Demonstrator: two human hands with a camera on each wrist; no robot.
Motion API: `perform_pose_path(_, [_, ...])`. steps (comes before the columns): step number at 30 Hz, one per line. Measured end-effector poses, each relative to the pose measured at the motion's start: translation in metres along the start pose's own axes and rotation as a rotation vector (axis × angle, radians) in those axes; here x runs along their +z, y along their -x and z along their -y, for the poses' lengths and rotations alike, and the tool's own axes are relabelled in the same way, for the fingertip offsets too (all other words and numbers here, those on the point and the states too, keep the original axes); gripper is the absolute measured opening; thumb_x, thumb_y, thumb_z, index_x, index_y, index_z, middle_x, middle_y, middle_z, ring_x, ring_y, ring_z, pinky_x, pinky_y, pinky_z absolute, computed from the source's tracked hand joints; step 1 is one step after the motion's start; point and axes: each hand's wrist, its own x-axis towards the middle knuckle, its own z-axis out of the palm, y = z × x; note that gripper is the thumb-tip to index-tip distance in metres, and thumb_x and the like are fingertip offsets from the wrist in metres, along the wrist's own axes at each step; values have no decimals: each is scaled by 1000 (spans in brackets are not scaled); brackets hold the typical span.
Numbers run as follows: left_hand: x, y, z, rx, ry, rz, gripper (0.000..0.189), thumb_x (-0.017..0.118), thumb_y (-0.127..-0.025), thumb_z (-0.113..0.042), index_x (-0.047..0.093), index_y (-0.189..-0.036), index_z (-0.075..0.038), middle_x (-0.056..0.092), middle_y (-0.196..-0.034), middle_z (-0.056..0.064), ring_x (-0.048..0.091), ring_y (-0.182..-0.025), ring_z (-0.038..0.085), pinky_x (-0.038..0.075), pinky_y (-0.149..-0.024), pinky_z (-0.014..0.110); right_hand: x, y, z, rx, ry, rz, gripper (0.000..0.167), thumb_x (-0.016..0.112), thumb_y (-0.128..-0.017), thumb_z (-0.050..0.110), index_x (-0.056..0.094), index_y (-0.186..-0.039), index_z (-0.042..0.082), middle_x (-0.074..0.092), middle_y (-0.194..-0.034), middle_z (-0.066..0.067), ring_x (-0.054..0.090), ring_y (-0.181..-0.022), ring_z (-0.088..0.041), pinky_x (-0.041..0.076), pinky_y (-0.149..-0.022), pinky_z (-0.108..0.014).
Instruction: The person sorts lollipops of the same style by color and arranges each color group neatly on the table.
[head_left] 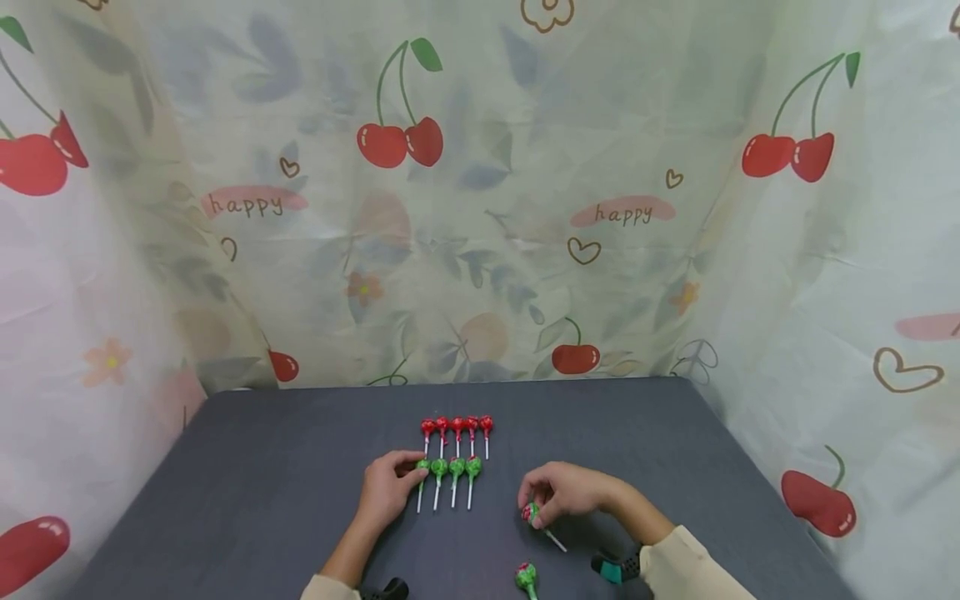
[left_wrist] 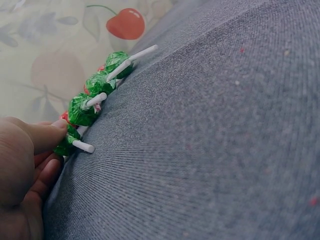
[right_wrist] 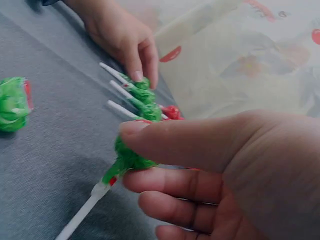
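Note:
My left hand [head_left: 386,490] pinches the leftmost green lollipop [left_wrist: 84,146] of a row between thumb and fingers, its white stick pointing toward me. Beside it in that row lie several more green lollipops [head_left: 457,468], side by side. My right hand [head_left: 566,490] holds another green lollipop [right_wrist: 132,152] by its wrapped head, off to the right of the row. That one's stick slants down and toward me, and red shows on its wrapper. In the right wrist view, the left hand is behind it at the row.
Behind the green row lies a row of several red lollipops [head_left: 457,425], sticks toward me. One more green lollipop [head_left: 527,575] lies near the front of the grey cloth-covered table [head_left: 285,467]. A cherry-print curtain [head_left: 480,250] stands along the back and both sides.

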Motion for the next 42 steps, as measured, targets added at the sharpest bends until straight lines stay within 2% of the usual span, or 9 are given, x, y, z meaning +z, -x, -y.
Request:
perform_pose_path(4, [1, 0, 0, -2, 2, 0, 21, 79, -82, -11, 76, -103, -12, 69, -90, 0, 60, -78, 12, 49, -70, 34, -5, -6, 2, 2, 30, -84, 18, 76, -83, 8, 69, -99, 11, 58, -74, 4, 50, -65, -7, 40, -58, -23])
perform_pose_path(12, [0, 0, -1, -13, 7, 15, 21, 78, -82, -11, 76, -103, -12, 68, -90, 1, 60, -79, 13, 48, -70, 35, -9, -23, 2, -14, 21, -232, 19, 76, -85, 10, 68, -102, 8, 63, -75, 0, 53, -65, -10, 43, -60, -26])
perform_pose_path(18, [0, 0, 0, -13, 7, 18, 21, 78, -82, -11, 76, -103, -11, 68, -90, 1, 59, -78, 13, 47, -69, 34, -5, -39, -7, 43, 24, -377, 16, 75, -86, 16, 68, -99, 10, 64, -70, 2, 57, -62, -12, 44, -56, -29])
perform_pose_path(26, [0, -1, 0, -8, 8, 12, 21, 78, -82, -11, 76, -103, -11, 69, -90, 1, 60, -78, 13, 48, -70, 34, 7, -60, -16, 113, 2, -563, 15, 77, -84, 18, 70, -93, 8, 62, -64, 3, 58, -56, -13, 42, -52, -30])
perform_pose_path(34, [0, -1, -1, -12, 7, 12, 21, 78, -82, -11, 76, -103, -12, 69, -91, 1, 60, -79, 13, 48, -70, 35, 20, -71, -23, 127, 15, -632, 17, 77, -84, 22, 70, -93, 9, 64, -65, 4, 60, -58, -13, 46, -54, -31])
perform_pose_path(42, [-1, -1, 1, 7, 12, 6, 21, 78, -82, -11, 76, -103, -12, 69, -90, 2, 60, -78, 13, 48, -70, 35, 32, -77, -25, 120, 107, -731, 18, 77, -85, 25, 72, -92, 9, 59, -62, 7, 54, -54, -8, 42, -50, -27])
